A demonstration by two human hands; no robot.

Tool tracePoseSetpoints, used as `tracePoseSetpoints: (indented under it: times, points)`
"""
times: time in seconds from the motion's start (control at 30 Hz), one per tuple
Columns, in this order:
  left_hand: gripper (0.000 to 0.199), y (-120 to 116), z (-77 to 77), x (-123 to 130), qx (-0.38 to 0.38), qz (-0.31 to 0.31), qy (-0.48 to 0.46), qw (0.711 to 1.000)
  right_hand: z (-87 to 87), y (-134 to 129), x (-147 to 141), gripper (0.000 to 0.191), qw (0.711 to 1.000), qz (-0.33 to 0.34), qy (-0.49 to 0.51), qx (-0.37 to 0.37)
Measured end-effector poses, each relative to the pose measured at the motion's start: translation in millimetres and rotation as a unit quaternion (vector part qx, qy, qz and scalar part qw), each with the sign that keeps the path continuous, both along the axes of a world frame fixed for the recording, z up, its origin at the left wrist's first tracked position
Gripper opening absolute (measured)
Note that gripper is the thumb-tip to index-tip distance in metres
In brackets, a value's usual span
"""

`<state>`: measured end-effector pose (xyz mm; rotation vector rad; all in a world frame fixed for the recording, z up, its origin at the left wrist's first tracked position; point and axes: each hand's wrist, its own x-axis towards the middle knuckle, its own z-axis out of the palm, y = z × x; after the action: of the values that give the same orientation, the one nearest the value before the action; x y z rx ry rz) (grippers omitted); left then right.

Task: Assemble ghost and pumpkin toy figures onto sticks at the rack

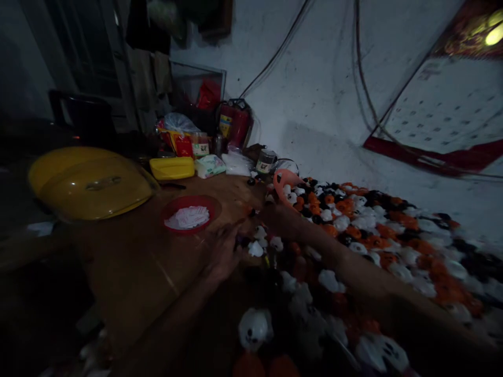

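In the dim head view, my left hand [225, 252] is low over the brown table [133, 267], beside a small group of white figures [256, 247]. Its fingers are blurred, and what they touch is unclear. My right hand [273, 215] reaches in from the right among small figures, near the pink-orange scoop [283, 188]; its fingers are too dark to make out. White, orange and black figures [365, 222] with small faces cover the right side. A red bowl [214, 209] with white paper slips [188, 217] stands left of my left hand.
Yellow covers or basins [94, 183] lie at the left. Along the back are a yellow tray [172, 168], a tissue pack [210, 166], a jar [266, 161] and red fire extinguishers [239, 124]. A calendar [448, 112] hangs on the wall.
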<state>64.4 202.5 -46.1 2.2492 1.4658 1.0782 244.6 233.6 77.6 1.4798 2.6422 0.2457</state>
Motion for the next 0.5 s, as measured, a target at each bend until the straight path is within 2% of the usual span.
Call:
tracePoseSetpoints:
  times: [0.1,0.2,0.3,0.4,0.5]
  points:
    - [0.042,2,-0.8,2,0.002,-0.006,0.017,1.000,20.4,4,35,0.023,0.998,-0.050,0.000,0.028]
    - [0.038,0,-0.9,4,0.017,-0.001,0.034,0.999,19.0,6,52,0.027,0.997,-0.072,0.005,0.033]
    - [0.039,-2,-1.3,5,0.038,-0.035,0.052,0.997,-1.6,14,44,0.026,0.997,-0.056,0.026,0.038]
    - [0.029,-3,-1.1,6,0.040,-0.082,0.065,0.994,-30.8,32,25,0.028,0.998,-0.022,0.054,0.035]
    - [0.022,-3,0.4,6,0.025,-0.097,0.053,0.994,-56.3,50,14,0.037,0.996,0.010,0.083,0.018]
